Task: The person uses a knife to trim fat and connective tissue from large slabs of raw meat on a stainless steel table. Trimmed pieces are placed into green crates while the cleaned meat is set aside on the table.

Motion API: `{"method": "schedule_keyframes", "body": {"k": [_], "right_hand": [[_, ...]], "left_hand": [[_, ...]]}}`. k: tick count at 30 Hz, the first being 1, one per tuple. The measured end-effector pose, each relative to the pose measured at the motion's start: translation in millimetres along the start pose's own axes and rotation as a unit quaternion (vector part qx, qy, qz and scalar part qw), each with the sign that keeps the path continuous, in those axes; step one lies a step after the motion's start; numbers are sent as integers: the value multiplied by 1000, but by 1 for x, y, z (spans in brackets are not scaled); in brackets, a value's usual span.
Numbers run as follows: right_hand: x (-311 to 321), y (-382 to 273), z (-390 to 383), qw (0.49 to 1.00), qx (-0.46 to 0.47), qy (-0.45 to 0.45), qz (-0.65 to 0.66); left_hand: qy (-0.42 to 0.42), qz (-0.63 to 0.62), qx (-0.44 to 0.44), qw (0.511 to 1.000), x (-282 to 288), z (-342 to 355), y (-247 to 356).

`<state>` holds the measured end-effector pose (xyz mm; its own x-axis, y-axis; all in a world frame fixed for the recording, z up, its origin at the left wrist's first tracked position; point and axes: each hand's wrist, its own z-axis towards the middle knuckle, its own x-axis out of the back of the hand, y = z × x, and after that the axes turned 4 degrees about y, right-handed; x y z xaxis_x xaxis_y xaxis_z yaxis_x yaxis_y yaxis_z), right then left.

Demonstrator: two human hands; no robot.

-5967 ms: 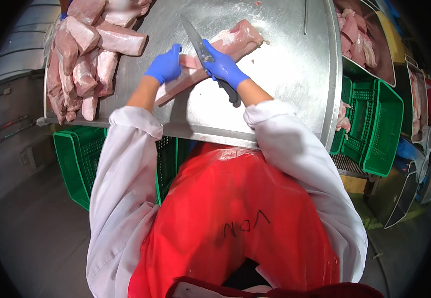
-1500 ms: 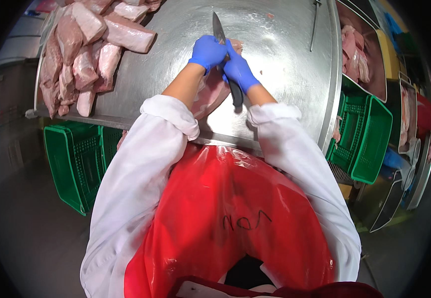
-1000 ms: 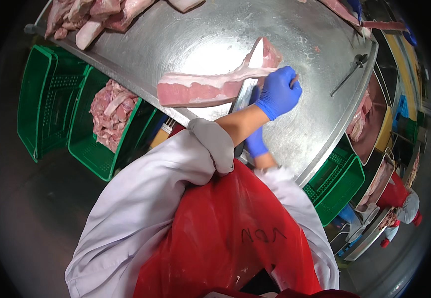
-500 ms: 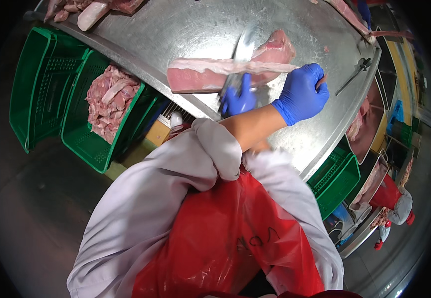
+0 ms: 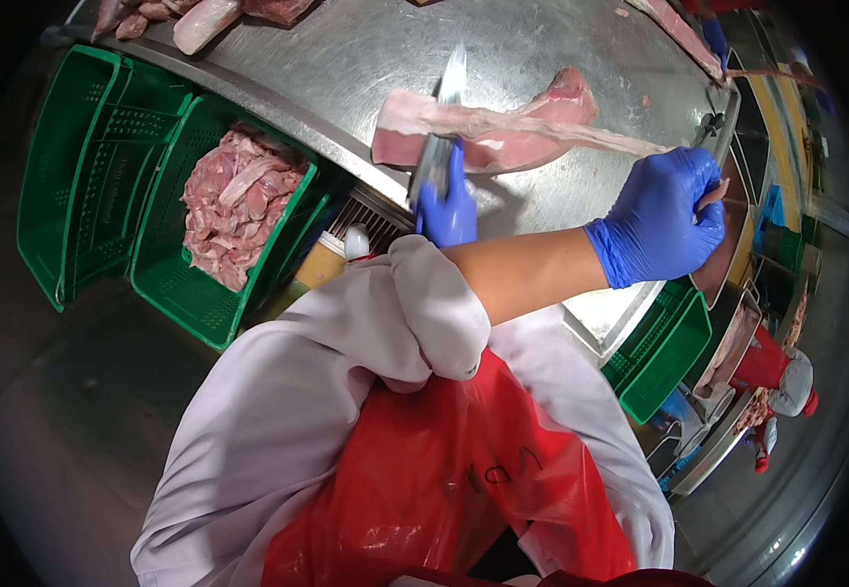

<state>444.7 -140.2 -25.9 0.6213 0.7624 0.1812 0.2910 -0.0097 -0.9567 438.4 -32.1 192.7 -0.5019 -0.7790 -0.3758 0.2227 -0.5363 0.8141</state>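
Note:
A pink slab of meat (image 5: 512,154) lies on the steel table (image 5: 356,78). Along its top runs a long pale strip of fat (image 5: 542,129), partly lifted off and stretched to the right. My left hand (image 5: 661,217), in a blue glove, is closed on the strip's right end; a bit of it pokes out past the fingers. My forearms are crossed, the left above the right. Under it, my gloved right hand (image 5: 449,207) grips a knife (image 5: 454,76). Its blade passes across the meat below the strip, near the left end, with the tip pointing away from me.
Left of the table, a green crate (image 5: 175,284) holds meat trimmings (image 5: 238,210). More meat cuts (image 5: 207,24) lie at the far left. A dark-handled tool (image 5: 710,127) rests by the right edge. Another green crate (image 5: 664,357) stands below right; a person in red (image 5: 767,367) is beyond.
My left hand has moved right, drawing the strip out longer. The meat has shifted slightly right, and the knife now sits nearer its left end.

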Motion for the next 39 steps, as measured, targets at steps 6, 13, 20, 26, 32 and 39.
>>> {"method": "schedule_keyframes", "body": {"k": [6,13,20,26,32,39], "right_hand": [[-40,-2,21,998,57,22,13],[-47,-83,61,982,-7,-102,157],[-8,-63,8,966,99,-239,-10],[38,-85,111,974,58,-134,171],[197,-11,187,975,43,144,-162],[208,-24,109,946,-67,190,-254]], "left_hand": [[-24,-10,-14,1000,6,20,29],[-49,-51,45,996,-26,15,44],[-146,-94,-32,984,-129,-5,42],[-595,13,-28,803,-176,-62,61],[-423,85,225,874,6,58,-124],[-451,384,392,704,108,85,-268]]}}
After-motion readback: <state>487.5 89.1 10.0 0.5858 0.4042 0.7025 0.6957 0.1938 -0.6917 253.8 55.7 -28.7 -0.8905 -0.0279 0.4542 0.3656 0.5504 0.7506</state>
